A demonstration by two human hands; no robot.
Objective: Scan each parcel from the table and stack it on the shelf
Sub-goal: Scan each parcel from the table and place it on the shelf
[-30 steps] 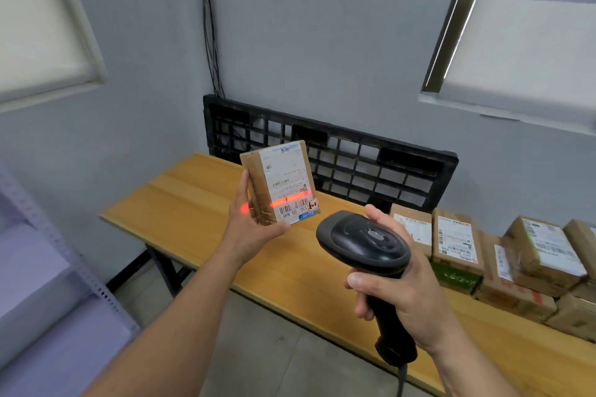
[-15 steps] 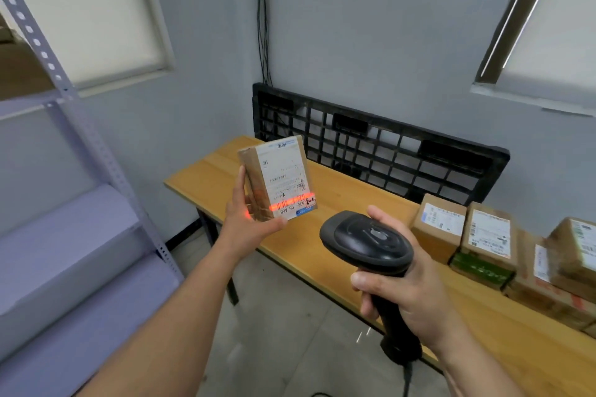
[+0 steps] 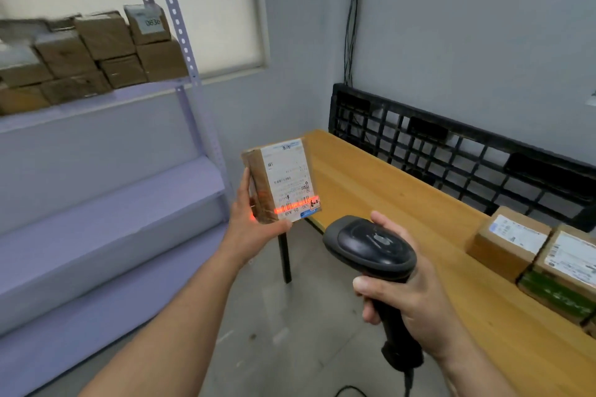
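My left hand [image 3: 250, 227] grips a small brown parcel [image 3: 280, 180] from below and behind, its white label facing me. A red scan line lies across the barcode near the label's bottom edge. My right hand [image 3: 412, 296] holds a black barcode scanner [image 3: 371, 243] by its handle, its head aimed at the parcel. The parcel hangs in the air past the left end of the wooden table [image 3: 403, 203]. More labelled parcels [image 3: 506, 241] sit on the table at the right. The grey metal shelf [image 3: 106, 100] at the left carries several stacked brown parcels [image 3: 96, 48].
A black plastic pallet [image 3: 467, 154] leans against the wall behind the table. Lower shelf boards [image 3: 96, 212] are bare. The scanner's cable [image 3: 351, 391] trails on the concrete floor. Black cables run down the wall corner.
My view has swung left, bringing the shelf and its stacked parcels into sight. Both hands with parcel and scanner have moved left past the table's end; the scan line stays on the barcode.
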